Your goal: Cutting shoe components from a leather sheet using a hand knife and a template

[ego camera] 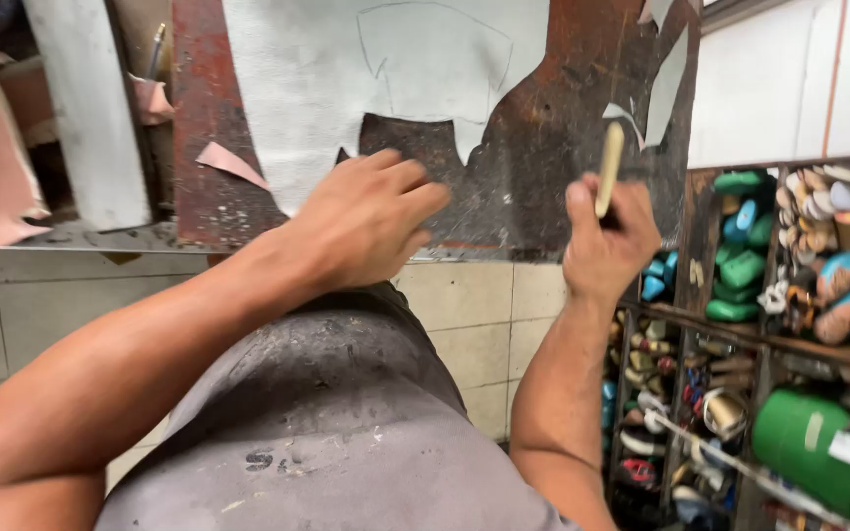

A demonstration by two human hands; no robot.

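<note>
We look down over a grey shirt (336, 423) and see the left hand (366, 221) lying on the dark, worn table (543, 147), its fingers (415, 187) curled loosely together and pressing at the lower edge of a pale grey sheet (346, 88) with a pencilled outline drawn on it. The sheet lies flat across the upper middle of the table, a notch cut out of its bottom edge. Over on the right, the right hand (607, 241) is a closed fist, fingers clamped on a tan stick-like tool (609, 167) that points up, just beside the sheet's cut edge. Pink scraps (233, 162) lie at the left. Wooden shelves (740, 334) at the right hold green and blue shoe forms (740, 270) and a green can (804, 447).
</note>
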